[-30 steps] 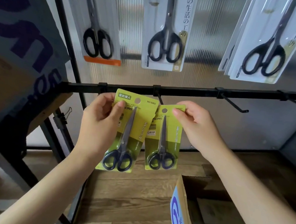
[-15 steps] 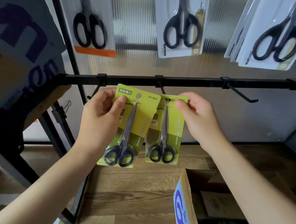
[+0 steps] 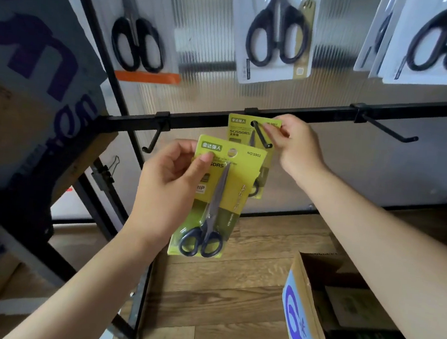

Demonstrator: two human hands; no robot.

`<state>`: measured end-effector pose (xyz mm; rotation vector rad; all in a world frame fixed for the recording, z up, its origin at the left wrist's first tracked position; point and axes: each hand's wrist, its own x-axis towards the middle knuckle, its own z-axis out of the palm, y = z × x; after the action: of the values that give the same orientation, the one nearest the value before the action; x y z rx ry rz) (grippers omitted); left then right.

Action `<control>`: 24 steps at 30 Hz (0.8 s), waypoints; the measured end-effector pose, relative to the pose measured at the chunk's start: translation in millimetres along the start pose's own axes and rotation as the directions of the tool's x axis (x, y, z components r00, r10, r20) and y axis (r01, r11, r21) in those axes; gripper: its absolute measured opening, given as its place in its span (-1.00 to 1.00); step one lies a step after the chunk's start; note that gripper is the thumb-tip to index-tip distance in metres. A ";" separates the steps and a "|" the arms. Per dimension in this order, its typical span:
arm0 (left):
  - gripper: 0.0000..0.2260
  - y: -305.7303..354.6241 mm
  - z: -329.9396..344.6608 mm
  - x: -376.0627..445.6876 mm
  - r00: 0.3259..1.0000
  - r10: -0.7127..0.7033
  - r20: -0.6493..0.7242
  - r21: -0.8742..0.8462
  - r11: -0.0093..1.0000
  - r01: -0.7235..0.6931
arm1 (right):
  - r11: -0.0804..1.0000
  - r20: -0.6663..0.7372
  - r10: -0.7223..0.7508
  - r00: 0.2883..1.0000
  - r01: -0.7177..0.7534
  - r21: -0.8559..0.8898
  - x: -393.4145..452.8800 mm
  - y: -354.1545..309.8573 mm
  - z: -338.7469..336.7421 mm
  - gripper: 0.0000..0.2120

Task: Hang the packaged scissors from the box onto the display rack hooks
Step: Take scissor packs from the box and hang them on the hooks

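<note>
Fingers (image 3: 272, 131) of the right hand (image 3: 299, 147) pinch the upper right corner of a yellow-green scissors package (image 3: 241, 132), thumb in front of the card. That package sits on a black hook (image 3: 261, 136) of the display rack: the hook's rod passes through the card's round hanging hole, and its upturned tip pokes out in front of the card. The lower part of this package is hidden behind a second one.

In the same head view, the left hand (image 3: 170, 188) grips the second scissors package (image 3: 216, 196) by its upper left edge, thumb pressed on the front near the printed label and the other fingers curled behind. This package is held in the air, below the rack's black horizontal bar (image 3: 199, 124) and a little in front of the hung package, touching no hook. Small scissors with dark handles show through its clear blister, blades pointing up.

Two more hooks stick out from the bar: a bare one to the left (image 3: 152, 141) and a bare one to the right (image 3: 386, 130). Higher on the ribbed panel hang larger black-handled scissors in white packages (image 3: 275, 34). At lower right, an open cardboard box (image 3: 309, 316) with blue lettering stands on the wooden floor (image 3: 220, 293).
</note>
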<state>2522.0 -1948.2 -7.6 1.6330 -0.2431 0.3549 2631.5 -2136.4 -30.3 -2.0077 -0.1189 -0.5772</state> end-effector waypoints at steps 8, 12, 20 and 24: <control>-0.90 11.2 36.0 0.1 0.997 -0.012 0.077 -0.102 0.995 0.019 | 0.955 0.052 -0.011 0.999 0.026 -0.295 -42.4 18.8 -35.9 -0.74; -0.88 11.4 46.0 5.9 0.999 -0.007 0.048 -0.103 0.995 0.012 | 0.914 0.162 -0.019 0.987 0.082 -0.396 -62.0 27.5 -47.4 -0.73; -0.90 -3.8 47.9 13.3 0.999 -0.037 -0.010 -0.078 0.996 0.036 | 0.836 0.209 -0.029 0.977 0.138 -0.531 -83.5 44.2 -59.2 -0.76; -0.92 -14.3 48.7 13.8 0.997 -0.058 -0.049 -0.025 0.998 0.057 | 0.813 0.225 -0.055 0.973 0.174 -0.556 -89.9 47.0 -65.3 -0.78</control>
<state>2544.1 -1994.5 -19.1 1.6029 -0.1618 0.3469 2544.7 -2201.3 -83.3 -2.6681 -0.2093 -0.5252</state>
